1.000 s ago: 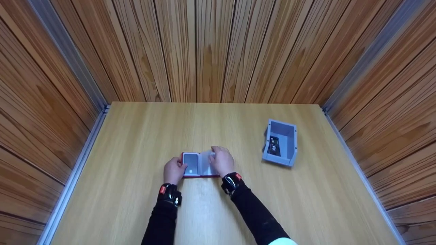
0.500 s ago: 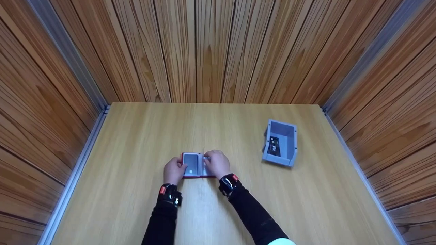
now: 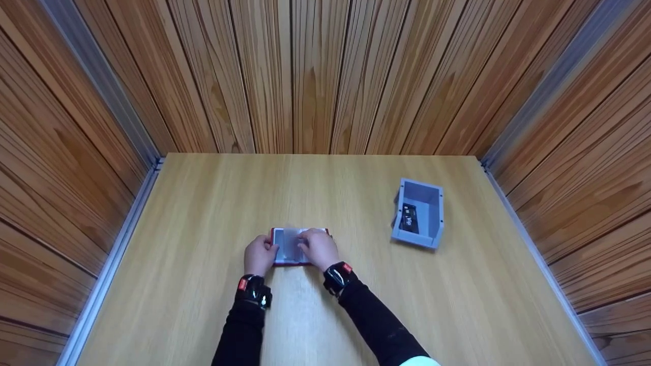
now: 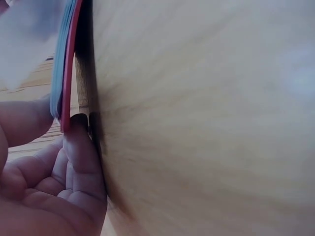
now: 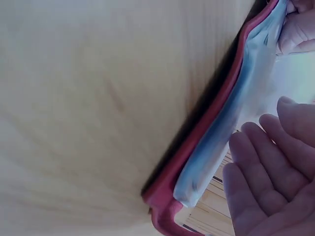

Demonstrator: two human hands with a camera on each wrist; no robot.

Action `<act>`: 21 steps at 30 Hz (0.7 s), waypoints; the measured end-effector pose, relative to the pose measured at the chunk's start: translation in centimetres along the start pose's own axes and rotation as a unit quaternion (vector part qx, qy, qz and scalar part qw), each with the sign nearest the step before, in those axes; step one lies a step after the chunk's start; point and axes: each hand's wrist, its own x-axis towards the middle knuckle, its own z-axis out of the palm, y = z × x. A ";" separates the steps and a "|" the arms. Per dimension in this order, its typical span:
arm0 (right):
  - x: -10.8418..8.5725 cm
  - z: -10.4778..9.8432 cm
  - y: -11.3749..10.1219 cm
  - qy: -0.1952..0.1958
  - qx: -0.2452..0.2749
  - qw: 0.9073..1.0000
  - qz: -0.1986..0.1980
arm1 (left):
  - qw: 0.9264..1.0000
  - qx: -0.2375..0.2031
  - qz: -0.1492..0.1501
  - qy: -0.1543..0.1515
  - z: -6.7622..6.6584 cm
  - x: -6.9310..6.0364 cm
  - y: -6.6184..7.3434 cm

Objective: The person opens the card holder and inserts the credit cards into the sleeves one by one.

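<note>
The wallet [image 3: 283, 249] lay spread flat on the counter [image 3: 203, 203], straight in front of me and well apart from the bin. My left hand [image 3: 259, 255] gripped its left edge, the thumb pressed on the pale sleeves [image 4: 59, 59] and the index finger tucked under the red cover [image 4: 73, 54].

My right hand [image 3: 323, 250] was over the right half, holding nothing that I could make out: its fingers were loosely bent, with the thumb apart from them. A clear page [image 3: 291, 243], blurred, stood raised near the middle, right by those fingertips; I could not tell whether they touched it.

To the right of the wallet and farther from me, the grey bin [image 3: 436, 216] stood at a slight angle on the counter. A black card [image 3: 410, 217] with light print lay inside, against the bin's left wall. I had black sleeves on both arms, a glossy black band [image 3: 253, 291] round each wrist, and wooden walls [image 3: 310, 76] rose beyond the counter and to both sides.
</note>
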 end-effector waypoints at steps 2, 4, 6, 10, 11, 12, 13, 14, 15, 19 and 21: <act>0.0 0.1 0.0 -0.002 0.005 1.000 -0.007 | 1.000 0.000 0.005 0.003 0.1 0.0 -0.1; 0.0 0.3 0.0 -0.008 0.009 1.000 -0.009 | 1.000 -0.002 0.010 0.005 0.1 0.1 -0.2; 0.0 0.4 0.0 -0.012 0.014 1.000 -0.012 | 1.000 -0.004 0.019 0.010 0.2 0.0 -0.3; 0.0 0.5 -0.1 -0.009 0.014 1.000 -0.025 | 0.999 -0.002 0.047 0.028 0.2 -0.1 -0.5; -0.1 0.5 -0.1 -0.009 0.014 0.999 -0.028 | 0.998 -0.002 0.052 0.032 0.2 -0.1 -0.5; -0.1 0.5 -0.1 -0.007 0.012 0.999 -0.031 | 0.998 -0.002 0.055 0.035 0.2 -0.2 -0.5; -0.1 0.5 -0.2 -0.009 0.013 0.999 -0.031 | 0.998 -0.003 0.054 0.035 0.2 -0.2 -0.5; -0.1 0.5 -0.2 -0.011 0.012 0.999 -0.030 | 0.998 -0.004 0.053 0.035 0.2 -0.2 -0.5; -0.1 0.5 -0.2 -0.013 0.012 0.999 -0.029 | 0.998 -0.005 0.051 0.033 0.2 -0.1 -0.5; -0.1 0.6 -0.4 -0.022 0.014 0.999 -0.023 | 0.999 -0.008 0.044 0.030 0.2 -0.1 -0.5; 0.0 0.6 -0.5 -0.025 0.013 0.999 -0.022 | 0.999 -0.008 0.041 0.028 0.2 -0.1 -0.5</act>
